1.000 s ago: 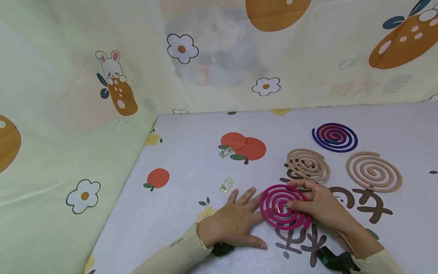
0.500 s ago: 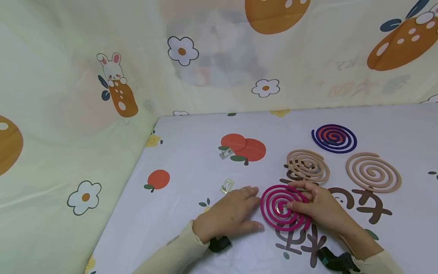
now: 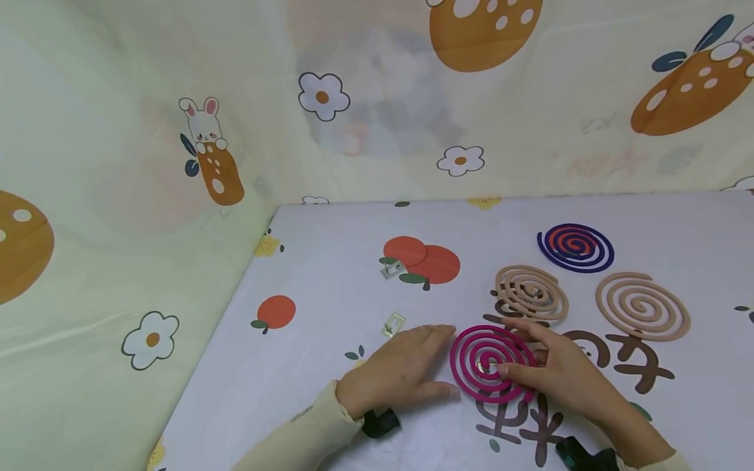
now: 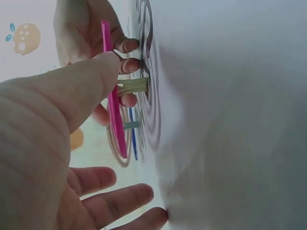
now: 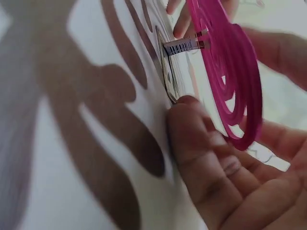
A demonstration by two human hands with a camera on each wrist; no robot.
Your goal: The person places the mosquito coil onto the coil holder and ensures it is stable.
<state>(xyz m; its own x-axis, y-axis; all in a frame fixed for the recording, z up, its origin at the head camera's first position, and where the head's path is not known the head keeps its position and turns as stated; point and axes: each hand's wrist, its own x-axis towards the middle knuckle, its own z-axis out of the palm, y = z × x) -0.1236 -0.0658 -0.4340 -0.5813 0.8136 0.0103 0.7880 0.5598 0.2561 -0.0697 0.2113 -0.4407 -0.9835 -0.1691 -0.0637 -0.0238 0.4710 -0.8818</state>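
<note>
My right hand holds the pink coil by its right side, thumb over the rings and fingertips reaching under it. The coil sits raised off the table on a see-through stand (barcode-like print shows on it in the right wrist view). My left hand is beside the coil's other edge, fingers loosely extended, holding nothing; whether its thumb touches the rim I cannot tell. Beyond the coil is one tan coil, with a second tan coil to its right and a navy-and-orange coil farther back.
</note>
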